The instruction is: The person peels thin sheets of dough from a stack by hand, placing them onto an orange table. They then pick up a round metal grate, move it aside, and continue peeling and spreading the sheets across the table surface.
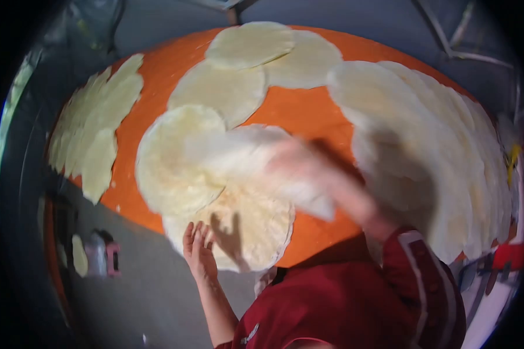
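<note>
Thin round flatbreads lie on an orange cloth [308, 110]. My left hand [199, 249] is at the near edge of the closest flatbread [256, 224], fingers spread and holding nothing, its shadow falling on the bread. My right hand [294, 163], smeared by motion, reaches across the middle of the cloth. It grips a blurred white sheet [239, 154] that covers part of the flatbreads below; whether this is bread or fabric I cannot tell. Left of the sheet, another flatbread [177, 166] overlaps the closest one.
Overlapping flatbreads form a large bank [448, 157] on the right and a smaller one [96, 116] at the left. More rounds [250, 45] lie at the far edge. A pink-framed object [113, 259] sits on the grey floor, lower left. Something red [511, 256] stands at far right.
</note>
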Demonstrator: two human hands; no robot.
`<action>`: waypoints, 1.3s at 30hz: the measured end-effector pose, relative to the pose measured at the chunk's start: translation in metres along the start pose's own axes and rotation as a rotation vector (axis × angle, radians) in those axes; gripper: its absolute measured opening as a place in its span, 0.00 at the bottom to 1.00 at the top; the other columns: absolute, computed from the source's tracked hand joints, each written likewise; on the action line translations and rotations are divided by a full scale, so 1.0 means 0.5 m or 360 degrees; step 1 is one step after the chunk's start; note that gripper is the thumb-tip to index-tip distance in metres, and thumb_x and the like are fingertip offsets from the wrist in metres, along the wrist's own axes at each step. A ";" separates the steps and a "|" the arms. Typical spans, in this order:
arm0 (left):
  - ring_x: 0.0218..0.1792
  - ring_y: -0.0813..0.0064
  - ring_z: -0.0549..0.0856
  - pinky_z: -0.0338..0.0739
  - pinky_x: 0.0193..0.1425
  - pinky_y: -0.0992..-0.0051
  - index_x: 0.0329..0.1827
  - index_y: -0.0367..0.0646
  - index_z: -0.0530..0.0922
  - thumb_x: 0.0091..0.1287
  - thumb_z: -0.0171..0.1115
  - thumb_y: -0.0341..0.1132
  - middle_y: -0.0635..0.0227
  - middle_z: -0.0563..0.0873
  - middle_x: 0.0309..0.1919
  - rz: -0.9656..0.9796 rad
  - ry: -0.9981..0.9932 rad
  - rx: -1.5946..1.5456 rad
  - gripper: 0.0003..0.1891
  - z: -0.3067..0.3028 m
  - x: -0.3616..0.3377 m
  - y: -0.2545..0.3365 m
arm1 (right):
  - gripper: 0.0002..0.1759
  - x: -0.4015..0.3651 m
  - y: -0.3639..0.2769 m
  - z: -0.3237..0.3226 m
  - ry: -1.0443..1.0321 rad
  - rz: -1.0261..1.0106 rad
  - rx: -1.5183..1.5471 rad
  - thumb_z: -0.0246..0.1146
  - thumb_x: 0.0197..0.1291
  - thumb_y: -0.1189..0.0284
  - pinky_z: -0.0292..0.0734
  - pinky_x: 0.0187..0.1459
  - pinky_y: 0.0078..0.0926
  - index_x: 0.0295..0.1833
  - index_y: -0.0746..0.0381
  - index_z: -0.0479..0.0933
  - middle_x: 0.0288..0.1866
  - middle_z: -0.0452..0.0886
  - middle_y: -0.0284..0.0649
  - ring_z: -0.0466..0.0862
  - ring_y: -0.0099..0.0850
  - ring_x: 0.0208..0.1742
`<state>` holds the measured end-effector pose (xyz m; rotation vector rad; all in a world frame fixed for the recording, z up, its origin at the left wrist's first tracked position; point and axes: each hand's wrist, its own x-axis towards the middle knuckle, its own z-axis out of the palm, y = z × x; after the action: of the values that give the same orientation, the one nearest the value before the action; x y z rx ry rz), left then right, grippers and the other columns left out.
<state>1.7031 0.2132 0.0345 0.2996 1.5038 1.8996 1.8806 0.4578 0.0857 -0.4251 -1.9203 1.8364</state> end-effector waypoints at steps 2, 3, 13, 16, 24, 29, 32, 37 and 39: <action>0.50 0.69 0.70 0.62 0.53 0.68 0.57 0.39 0.58 0.55 0.56 0.32 0.60 0.68 0.52 0.0300 0.0574 0.0455 0.27 -0.074 0.000 -0.028 | 0.13 -0.070 -0.071 -0.090 0.0673 -0.0174 -0.0594 0.48 0.54 0.68 0.63 0.52 0.24 0.40 0.64 0.73 0.45 0.71 0.43 0.70 0.31 0.49; 0.50 0.69 0.70 0.62 0.53 0.68 0.57 0.39 0.58 0.55 0.56 0.32 0.60 0.68 0.52 0.0296 0.0651 0.0448 0.27 -0.105 0.000 -0.043 | 0.14 -0.109 -0.099 -0.126 0.0750 -0.0310 -0.0922 0.48 0.54 0.69 0.62 0.52 0.25 0.42 0.65 0.72 0.44 0.71 0.42 0.69 0.31 0.49; 0.41 0.76 0.76 0.71 0.45 0.79 0.41 0.35 0.71 0.50 0.57 0.27 0.66 0.77 0.39 -0.0559 0.0540 -0.0816 0.14 -0.235 0.021 -0.105 | 0.30 -0.316 -0.008 -0.359 0.1771 0.0632 -0.2816 0.57 0.44 0.71 0.61 0.54 0.30 0.54 0.74 0.61 0.52 0.67 0.57 0.68 0.44 0.54; 0.36 0.77 0.78 0.72 0.41 0.81 0.37 0.35 0.72 0.50 0.57 0.26 0.67 0.79 0.34 -0.0567 0.0382 -0.0703 0.11 -0.268 0.037 -0.121 | 0.16 -0.115 0.024 -0.083 0.1253 0.0476 -0.1828 0.54 0.48 0.69 0.67 0.48 0.32 0.38 0.71 0.70 0.42 0.73 0.52 0.73 0.45 0.45; 0.36 0.72 0.77 0.73 0.39 0.71 0.44 0.40 0.68 0.51 0.56 0.29 0.66 0.78 0.35 -0.0550 0.0530 -0.0198 0.16 -0.302 0.007 -0.087 | 0.36 0.193 0.205 0.341 -0.0149 -0.0501 -0.1942 0.62 0.44 0.62 0.50 0.60 0.37 0.58 0.65 0.57 0.61 0.56 0.50 0.55 0.42 0.63; 0.29 0.72 0.79 0.75 0.34 0.77 0.42 0.36 0.68 0.55 0.51 0.25 0.62 0.78 0.35 -0.0227 0.0600 -0.0131 0.11 -0.355 -0.008 -0.031 | 0.28 0.257 0.205 0.316 -0.0747 -0.0555 -0.2263 0.57 0.43 0.71 0.65 0.49 0.35 0.54 0.65 0.63 0.55 0.63 0.50 0.68 0.42 0.51; 0.32 0.72 0.79 0.75 0.35 0.77 0.41 0.34 0.69 0.55 0.52 0.25 0.60 0.78 0.36 -0.0239 0.0340 -0.0249 0.10 -0.335 0.004 -0.003 | 0.26 0.259 0.174 0.339 -0.0835 -0.0687 -0.2371 0.55 0.42 0.75 0.66 0.47 0.33 0.52 0.65 0.63 0.54 0.64 0.50 0.68 0.42 0.50; 0.35 0.70 0.79 0.76 0.41 0.74 0.40 0.32 0.69 0.56 0.53 0.26 0.58 0.78 0.36 -0.0396 -0.0046 -0.0576 0.10 -0.243 0.077 0.019 | 0.17 0.269 0.196 0.326 -0.0540 -0.0668 -0.2237 0.51 0.42 0.77 0.70 0.39 0.34 0.43 0.64 0.70 0.40 0.73 0.49 0.74 0.41 0.39; 0.36 0.68 0.78 0.76 0.46 0.71 0.40 0.33 0.69 0.57 0.55 0.29 0.58 0.77 0.37 -0.0490 -0.0161 -0.0736 0.11 -0.224 0.121 0.017 | 0.13 0.308 0.157 0.308 -0.0398 -0.0382 -0.1972 0.49 0.43 0.78 0.71 0.36 0.36 0.37 0.63 0.73 0.34 0.76 0.49 0.76 0.41 0.34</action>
<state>1.5919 0.1650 -0.0055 -0.0460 0.9431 1.8804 1.6636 0.4101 0.0216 -0.2891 -2.9379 0.3680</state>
